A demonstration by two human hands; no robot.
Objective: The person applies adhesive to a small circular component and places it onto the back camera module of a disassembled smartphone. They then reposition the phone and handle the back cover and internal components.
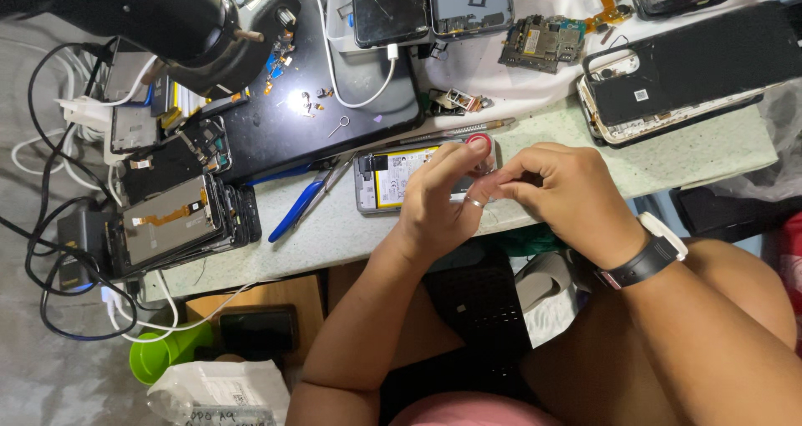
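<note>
An opened phone [386,176] with a yellow-labelled battery lies face down near the front edge of the pale worktable [685,154]. My left hand [440,199], with a ring on one finger, rests over the phone's right half, fingertips bent together. My right hand [561,194], a black watch on its wrist, meets it from the right with thumb and forefinger pinched close to the left fingers. Whatever small thing sits between the fingertips is hidden. A small round red-rimmed item [479,142] lies just behind the fingers.
Blue-handled pliers [298,210] lie left of the phone. A stack of dismantled phones [171,221] and cables sit at far left. A black mat [322,109] with small screws, a circuit board [541,42] and a large phone back [693,71] lie behind. A microscope head [167,17] overhangs top left.
</note>
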